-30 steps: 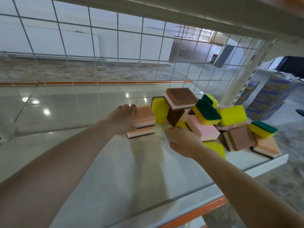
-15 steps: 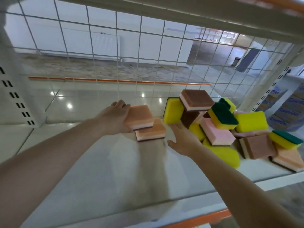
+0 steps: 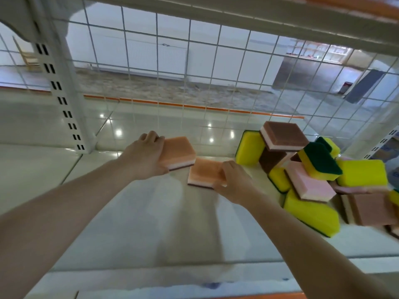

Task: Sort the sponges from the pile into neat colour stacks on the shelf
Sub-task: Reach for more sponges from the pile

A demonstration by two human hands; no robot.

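Shelf (image 3: 133, 223), two orange sponges, mixed pile (image 3: 319, 178) at right
Left hand (image 3: 144, 157) grips raised orange sponge (image 3: 178, 152); right hand (image 3: 234, 183) apparently pinches second orange sponge (image 3: 203, 172) — wire grid (image 3: 194, 67) behind

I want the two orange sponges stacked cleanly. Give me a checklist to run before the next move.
1. Left hand grips the raised orange sponge: ok.
2. Right hand holds the flat orange sponge on the shelf: ok.
3. Both sponges same colour, orange side up: ok.
4. Raised sponge squarely over the flat one: not ok, it sits off to the left.
5. Right fingers clear of the flat sponge's top: not ok.
6. Pile stable nearby: cannot tell.
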